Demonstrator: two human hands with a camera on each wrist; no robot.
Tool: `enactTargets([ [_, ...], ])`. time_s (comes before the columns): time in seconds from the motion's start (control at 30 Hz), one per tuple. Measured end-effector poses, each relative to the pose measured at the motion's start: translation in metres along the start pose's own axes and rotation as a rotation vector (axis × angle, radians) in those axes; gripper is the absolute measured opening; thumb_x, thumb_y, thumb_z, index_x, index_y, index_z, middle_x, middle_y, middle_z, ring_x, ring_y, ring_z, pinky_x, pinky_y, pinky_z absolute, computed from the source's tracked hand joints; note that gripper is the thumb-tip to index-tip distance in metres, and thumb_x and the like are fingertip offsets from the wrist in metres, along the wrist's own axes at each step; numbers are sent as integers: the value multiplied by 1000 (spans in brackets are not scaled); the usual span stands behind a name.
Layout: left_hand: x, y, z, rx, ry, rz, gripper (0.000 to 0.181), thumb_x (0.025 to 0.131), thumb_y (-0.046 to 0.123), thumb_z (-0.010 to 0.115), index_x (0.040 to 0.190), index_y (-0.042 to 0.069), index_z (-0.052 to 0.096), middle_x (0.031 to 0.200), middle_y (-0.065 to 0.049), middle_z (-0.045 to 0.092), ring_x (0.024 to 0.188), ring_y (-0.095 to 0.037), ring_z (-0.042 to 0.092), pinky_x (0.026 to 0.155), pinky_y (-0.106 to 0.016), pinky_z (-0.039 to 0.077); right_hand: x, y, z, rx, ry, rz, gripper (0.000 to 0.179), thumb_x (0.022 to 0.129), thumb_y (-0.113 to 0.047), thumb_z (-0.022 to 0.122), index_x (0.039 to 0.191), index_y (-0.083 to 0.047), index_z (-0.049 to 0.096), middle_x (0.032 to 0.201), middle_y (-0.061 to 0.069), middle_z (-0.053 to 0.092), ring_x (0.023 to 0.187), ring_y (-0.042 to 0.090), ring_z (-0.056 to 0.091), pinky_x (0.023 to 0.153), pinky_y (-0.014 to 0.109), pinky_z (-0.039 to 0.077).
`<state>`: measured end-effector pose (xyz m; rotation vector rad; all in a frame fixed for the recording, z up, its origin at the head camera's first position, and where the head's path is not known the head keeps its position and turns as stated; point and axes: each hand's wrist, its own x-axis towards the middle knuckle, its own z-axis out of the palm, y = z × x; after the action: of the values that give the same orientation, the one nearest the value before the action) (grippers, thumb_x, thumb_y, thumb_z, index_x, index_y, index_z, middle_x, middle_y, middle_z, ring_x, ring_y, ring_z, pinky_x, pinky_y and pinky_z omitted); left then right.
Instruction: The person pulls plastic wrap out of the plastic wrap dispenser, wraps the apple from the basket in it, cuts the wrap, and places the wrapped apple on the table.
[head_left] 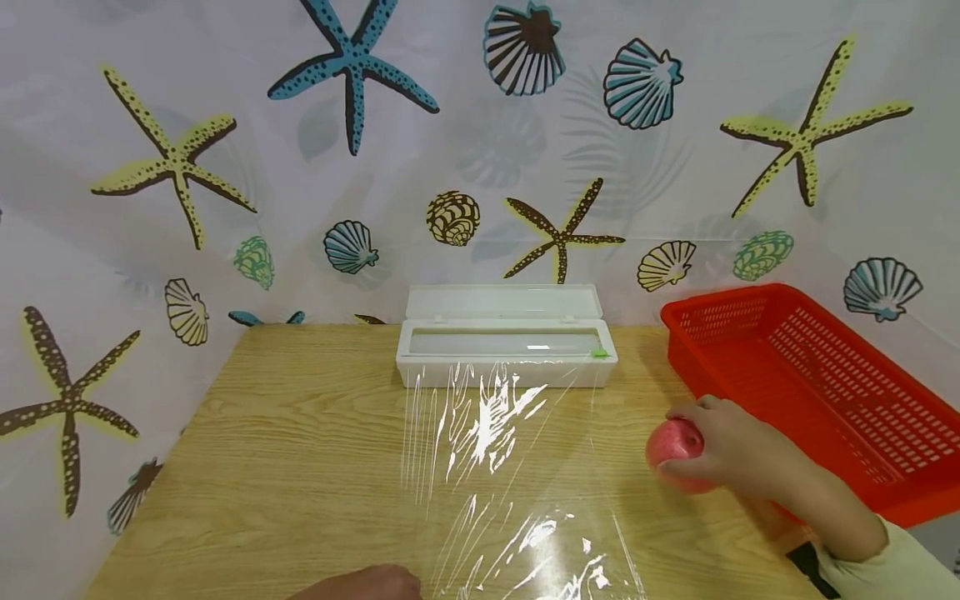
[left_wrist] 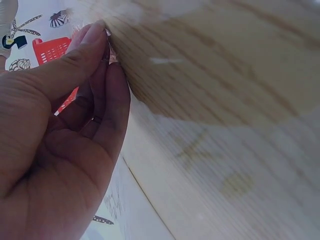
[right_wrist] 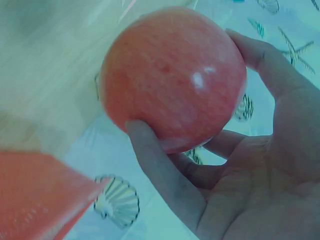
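Note:
A red apple is in my right hand, above the table to the right of the film. In the right wrist view, thumb and fingers curl round the sides of the apple. Clear plastic wrap stretches from a white wrap dispenser toward the near edge, wrinkled and shiny. My left hand is at the bottom of the head view, mostly cut off. In the left wrist view, the left hand has thumb and fingertips pinched together at the film's near end; the thin film itself hardly shows.
The dispenser's lid stands open at the back, and a green slider sits at its right end. A red plastic basket stands at the right. Behind the wooden table hangs a cloth with starfish and shells.

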<state>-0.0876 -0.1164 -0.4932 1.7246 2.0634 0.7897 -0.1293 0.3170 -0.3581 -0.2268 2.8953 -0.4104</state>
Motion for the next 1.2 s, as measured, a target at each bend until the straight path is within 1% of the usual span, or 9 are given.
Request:
enactTargets([
  [0.13,0,-2,0,31,-6,13,24,89,23,55,69,14,64,59,15,43,60,16,28,53,-2,33,5,-13,14,7,-27,-19,72,63,-53,78,116,-8,58,105,11,53,88,24,50,59,36,52],
  [0.27,0,-3,1,24,-7,0,24,88,22,56,68,13,64,59,15,43,60,16,29,54,-2,33,10,-27,26,5,-11,-71,68,62,-50,79,114,-10,60,98,6,54,84,21,50,60,35,51],
  [0.4,0,-3,2,47,-3,11,23,89,23,57,68,15,65,58,15,42,60,16,27,54,-1,33,16,-41,36,-20,5,-119,65,61,-50,80,112,-13,62,95,1,53,81,18,50,60,33,50],
  [0.63,1,-1,2,67,-3,15,24,90,26,57,69,18,66,57,16,40,59,16,26,54,-1,32,24,-66,50,-3,-13,-189,62,63,-44,79,114,-13,62,99,2,53,85,18,50,63,34,51],
  [0.77,0,1,1,149,-15,24,18,87,24,60,71,19,64,58,17,38,58,15,26,53,-1,30,29,-80,57,-15,8,-260,59,64,-42,77,113,-13,62,99,0,51,86,16,49,61,32,50],
  [0.87,0,3,1,234,-21,36,14,85,24,62,72,21,62,59,19,37,58,14,26,52,-1,28,34,-89,62,-24,36,-318,57,65,-42,76,112,-14,62,98,-1,50,85,14,48,59,29,48],
  [1.0,0,2,2,285,-24,54,14,85,24,61,72,24,61,59,20,36,59,14,26,55,-1,27,40,-100,67,-22,65,-368,56,65,-42,76,112,-14,62,98,0,50,84,13,47,58,27,47],
  [1.03,1,2,2,279,-22,59,14,86,24,61,72,24,61,59,20,36,59,14,25,55,-1,28,41,-103,68,-24,68,-378,56,65,-42,76,112,-14,62,97,-1,50,84,13,47,58,27,47],
  [1.2,2,1,0,342,-3,149,10,88,27,59,79,26,64,60,20,40,61,14,25,61,-1,27,49,-116,72,-42,80,-424,56,65,-42,76,113,-14,63,95,-2,51,86,13,47,58,26,46],
])
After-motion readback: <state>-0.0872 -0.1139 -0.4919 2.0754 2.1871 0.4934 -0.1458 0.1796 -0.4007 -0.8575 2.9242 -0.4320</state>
